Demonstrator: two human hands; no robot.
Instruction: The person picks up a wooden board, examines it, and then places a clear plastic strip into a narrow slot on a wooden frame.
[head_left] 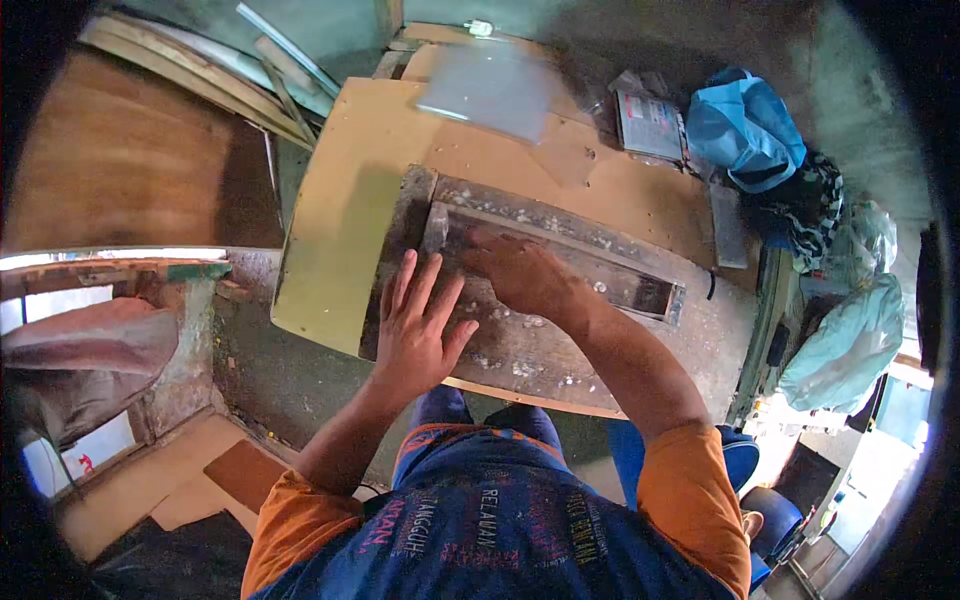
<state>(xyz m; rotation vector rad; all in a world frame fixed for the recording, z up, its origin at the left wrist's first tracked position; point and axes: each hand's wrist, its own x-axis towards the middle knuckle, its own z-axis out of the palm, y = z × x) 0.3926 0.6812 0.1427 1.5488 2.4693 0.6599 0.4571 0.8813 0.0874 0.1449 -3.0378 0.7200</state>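
A worn, paint-spotted wooden board (690, 290) lies across the table in front of me. On it sits a long, narrow wooden frame (590, 238) with a recessed middle, slanting down to the right. My left hand (425, 318) rests on the board's left part, just below the frame's left end, its fingers stretched out and apart. Over the left part of the frame reaches my right hand (515, 270), bent at the wrist. Motion and shadow smear its fingertips, so whether they hold anything does not show.
The tan tabletop (340, 200) extends around the board. A translucent sheet (490, 90) lies at the back. Toward the back right are a flat package (650, 125) and a blue bag (745, 130). Wooden planks (200, 75) lean at the far left; a blue chair (775, 520) stands behind at the right.
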